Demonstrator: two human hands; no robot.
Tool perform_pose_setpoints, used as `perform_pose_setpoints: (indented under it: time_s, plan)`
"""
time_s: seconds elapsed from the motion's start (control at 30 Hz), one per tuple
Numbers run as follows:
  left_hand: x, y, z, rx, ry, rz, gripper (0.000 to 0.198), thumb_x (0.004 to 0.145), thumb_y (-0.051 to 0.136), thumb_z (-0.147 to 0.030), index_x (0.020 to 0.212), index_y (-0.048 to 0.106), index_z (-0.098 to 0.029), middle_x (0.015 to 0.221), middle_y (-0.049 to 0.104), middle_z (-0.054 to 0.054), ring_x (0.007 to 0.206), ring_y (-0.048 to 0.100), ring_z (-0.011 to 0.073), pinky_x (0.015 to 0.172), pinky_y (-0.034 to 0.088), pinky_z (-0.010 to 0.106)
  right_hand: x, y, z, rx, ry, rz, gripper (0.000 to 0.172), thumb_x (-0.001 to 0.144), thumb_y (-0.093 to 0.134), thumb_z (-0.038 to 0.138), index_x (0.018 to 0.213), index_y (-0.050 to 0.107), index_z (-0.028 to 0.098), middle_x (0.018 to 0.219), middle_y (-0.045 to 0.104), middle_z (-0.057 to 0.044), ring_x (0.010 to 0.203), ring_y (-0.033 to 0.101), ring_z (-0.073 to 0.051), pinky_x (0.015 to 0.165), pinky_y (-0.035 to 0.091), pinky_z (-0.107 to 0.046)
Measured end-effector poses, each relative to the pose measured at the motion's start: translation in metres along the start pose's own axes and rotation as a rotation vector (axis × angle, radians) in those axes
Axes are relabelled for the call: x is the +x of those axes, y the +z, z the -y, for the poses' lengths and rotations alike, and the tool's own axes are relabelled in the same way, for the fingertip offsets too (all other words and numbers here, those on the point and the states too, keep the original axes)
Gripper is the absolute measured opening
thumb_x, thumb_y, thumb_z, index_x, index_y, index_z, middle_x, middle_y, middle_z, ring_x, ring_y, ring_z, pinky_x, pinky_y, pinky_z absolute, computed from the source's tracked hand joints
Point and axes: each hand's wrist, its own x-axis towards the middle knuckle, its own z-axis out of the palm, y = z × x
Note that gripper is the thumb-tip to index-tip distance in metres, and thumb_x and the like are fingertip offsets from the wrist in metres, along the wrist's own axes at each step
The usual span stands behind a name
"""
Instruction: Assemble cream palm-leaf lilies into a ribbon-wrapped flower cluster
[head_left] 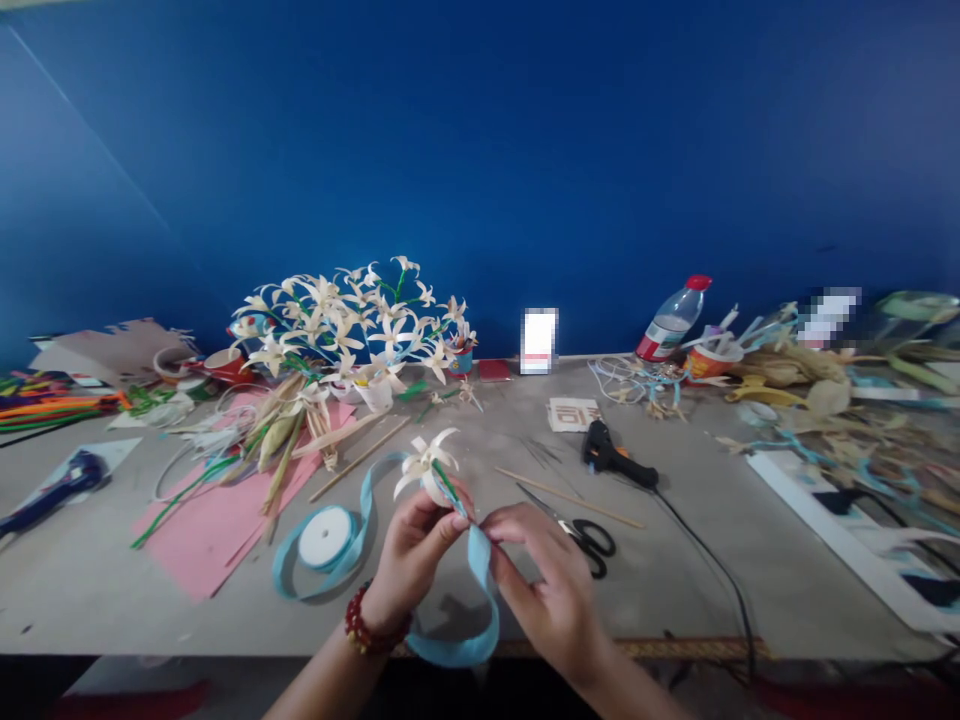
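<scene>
A white handmade flower (427, 466) with a green stem is pinched in my left hand (426, 535), which wears a dark red bead bracelet. Light blue ribbon (481, 560) runs along the stem, and my right hand (544, 575) grips it with closed fingertips just right of the left hand. From there the ribbon loops down past the table's front edge. The white ribbon spool (325, 537) lies on the table left of my hands, with a loose length of blue curling around it. Black-handled scissors (592, 540) lie partly behind my right hand.
A black glue gun (615, 455) with a trailing cord lies right of centre. Many finished white flowers (352, 320) stand at the back, above pink paper (202, 540). A bottle (673, 318) and a power strip (832, 550) are at right; another blue glue gun (64, 490) lies far left.
</scene>
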Motion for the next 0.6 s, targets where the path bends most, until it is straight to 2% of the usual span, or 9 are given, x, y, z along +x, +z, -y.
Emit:
perform_pose_setpoints:
  time_s: [0.07, 0.13, 0.33, 0.37, 0.47, 0.53, 0.6]
  plan:
    - [0.002, -0.002, 0.004, -0.033, 0.018, 0.001, 0.014, 0.084, 0.071, -0.029, 0.082, 0.068, -0.016, 0.08, 0.061, 0.004, 0.074, 0.055, 0.016, 0.071, 0.046, 0.027, -0.002, -0.002, 0.001, -0.077, -0.127, -0.026, 0.031, 0.082, 0.063, 0.006, 0.105, 0.065, 0.026, 0.098, 0.071, -0.006, 0.093, 0.065, -0.022, 0.084, 0.051, -0.033]
    - [0.003, -0.003, 0.006, -0.044, 0.021, 0.004, 0.016, 0.084, 0.07, -0.031, 0.08, 0.068, -0.016, 0.08, 0.06, 0.004, 0.07, 0.054, 0.0153, 0.067, 0.046, 0.027, -0.002, -0.003, 0.003, -0.118, -0.187, -0.023, 0.042, 0.081, 0.062, 0.003, 0.115, 0.063, 0.027, 0.103, 0.069, -0.008, 0.096, 0.065, -0.023, 0.085, 0.052, -0.034]
    - [0.005, 0.003, 0.003, -0.072, 0.009, 0.025, 0.018, 0.083, 0.071, -0.032, 0.076, 0.068, -0.016, 0.076, 0.061, 0.005, 0.076, 0.058, 0.0197, 0.074, 0.049, 0.033, -0.001, -0.007, 0.007, -0.109, -0.305, 0.079, 0.042, 0.083, 0.059, 0.004, 0.118, 0.066, 0.027, 0.094, 0.071, -0.009, 0.085, 0.065, -0.023, 0.077, 0.053, -0.036]
    - [0.006, 0.004, 0.002, -0.11, 0.0, 0.026, 0.019, 0.082, 0.073, -0.033, 0.075, 0.068, -0.016, 0.075, 0.061, 0.004, 0.074, 0.058, 0.0192, 0.073, 0.049, 0.033, -0.003, -0.009, 0.008, -0.111, -0.339, 0.139, 0.041, 0.084, 0.058, 0.005, 0.119, 0.065, 0.026, 0.093, 0.072, -0.009, 0.084, 0.066, -0.023, 0.077, 0.053, -0.037]
    - [0.01, 0.0, 0.001, -0.209, 0.004, -0.012, 0.021, 0.078, 0.077, -0.036, 0.074, 0.068, -0.017, 0.068, 0.059, 0.001, 0.068, 0.055, 0.0169, 0.071, 0.048, 0.033, -0.007, -0.023, 0.011, -0.076, -0.423, 0.444, 0.03, 0.088, 0.06, 0.016, 0.115, 0.069, 0.028, 0.08, 0.075, -0.006, 0.072, 0.066, -0.021, 0.071, 0.051, -0.034]
    - [0.013, -0.006, 0.002, -0.238, 0.033, -0.009, 0.021, 0.077, 0.078, -0.036, 0.073, 0.068, -0.017, 0.066, 0.057, 0.0, 0.064, 0.053, 0.0153, 0.07, 0.047, 0.033, -0.001, -0.035, 0.008, -0.052, -0.374, 0.545, 0.018, 0.09, 0.059, 0.024, 0.1, 0.073, 0.029, 0.068, 0.073, -0.002, 0.06, 0.063, -0.017, 0.064, 0.048, -0.03]
    - [0.015, -0.013, 0.005, -0.245, 0.058, 0.042, 0.019, 0.079, 0.076, -0.034, 0.073, 0.069, -0.017, 0.066, 0.057, 0.001, 0.061, 0.051, 0.014, 0.07, 0.046, 0.033, 0.015, -0.047, -0.002, -0.113, -0.217, 0.459, 0.018, 0.091, 0.056, 0.026, 0.086, 0.074, 0.027, 0.063, 0.071, -0.001, 0.055, 0.06, -0.015, 0.06, 0.045, -0.028]
